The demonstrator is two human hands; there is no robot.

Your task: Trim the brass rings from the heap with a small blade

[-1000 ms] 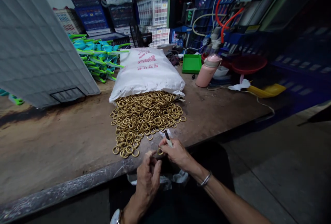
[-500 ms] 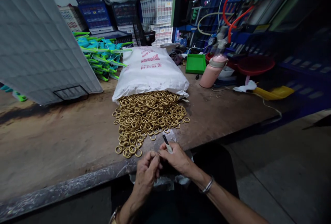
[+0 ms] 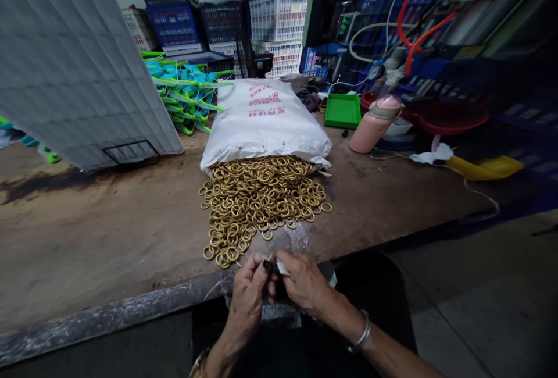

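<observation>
My left hand is closed, pinching a gold ring of which only a sliver shows between the fingers. My right hand is wrapped round a small knife-like tool with a white handle and a dark, blade-like end. That dark end lies against the ring and my left fingertips. Both hands meet just off the table's front edge. Beyond them is a heap of gold rings, spilling from the mouth of a white woven sack with red print.
A grey ribbed panel stands at left beside green and turquoise plastic parts. At right are a green tray, a pink bottle, a yellow scoop and a red bowl. Crates are stacked behind.
The tool in my right hand has swung from pointing up and away to lying across towards my left fingertips. The whole view has shifted slightly, moving the table's contents rightward.
</observation>
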